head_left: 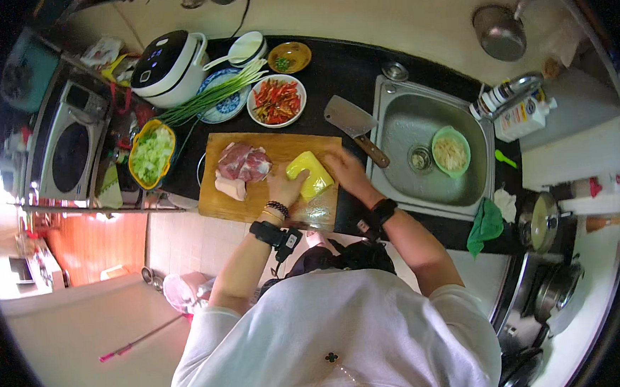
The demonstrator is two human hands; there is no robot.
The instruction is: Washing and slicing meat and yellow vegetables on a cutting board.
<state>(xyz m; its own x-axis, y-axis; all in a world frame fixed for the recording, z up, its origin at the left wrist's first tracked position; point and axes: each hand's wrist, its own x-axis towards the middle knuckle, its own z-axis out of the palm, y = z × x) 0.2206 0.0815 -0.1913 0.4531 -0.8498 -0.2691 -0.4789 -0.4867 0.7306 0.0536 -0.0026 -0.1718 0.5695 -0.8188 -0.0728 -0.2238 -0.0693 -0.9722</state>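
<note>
A bright yellow, soft-looking rectangular piece point(312, 175) lies on the wooden cutting board point(229, 207); I cannot tell whether it is folded cloth or a slab. My left hand point(285, 186) grips its left side, fingers resting over the top. On its right, my right hand point(348, 171) has its fingers stretched out close to the board's edge, with nothing visible in them. Raw red meat point(244, 162) sits left of my left hand, a pale pink block of fat or meat point(231, 188) in front of it. A wet sheen shows on the board below the yellow piece.
A cleaver point(351, 118) rests between board and steel sink point(403, 177), which holds a green bowl point(452, 151). Behind stand a bowl of cut red chillies point(277, 101), green stalks point(211, 93) and a rice cooker point(169, 69). A yellow-rimmed basin of chopped greens point(153, 155) is left.
</note>
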